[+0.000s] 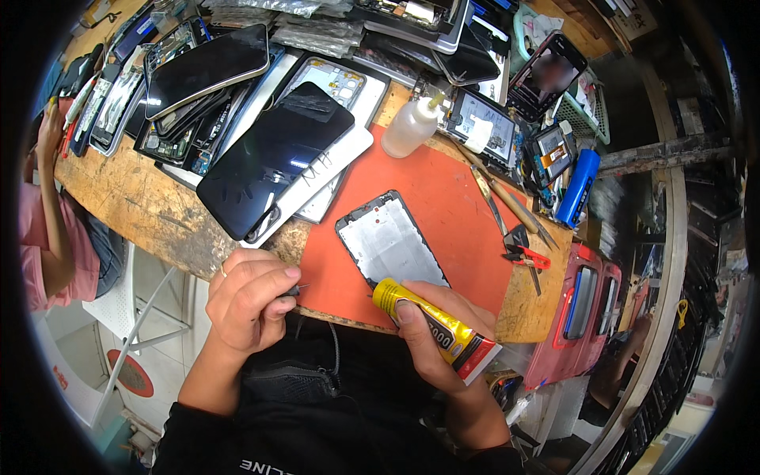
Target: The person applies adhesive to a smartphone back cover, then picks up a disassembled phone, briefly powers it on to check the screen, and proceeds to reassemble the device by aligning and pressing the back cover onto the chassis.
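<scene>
Yellow tube point(437, 323) over near edge of orange mat point(467, 222), right hand point(427, 355) closed round it. Phone frame point(390, 244) on mat. Left hand point(247, 299) by mat's near left corner, fingertips pinching small dark piece point(293, 291), perhaps cap, mostly hidden. Translucent bottle point(408, 131) at mat's far edge.

From afar, I make out large pale numerals on the yellow squeeze tube point(437, 328), white capital letters across the black garment point(317, 431), and handwritten strokes on the white panel point(358, 147).
</scene>
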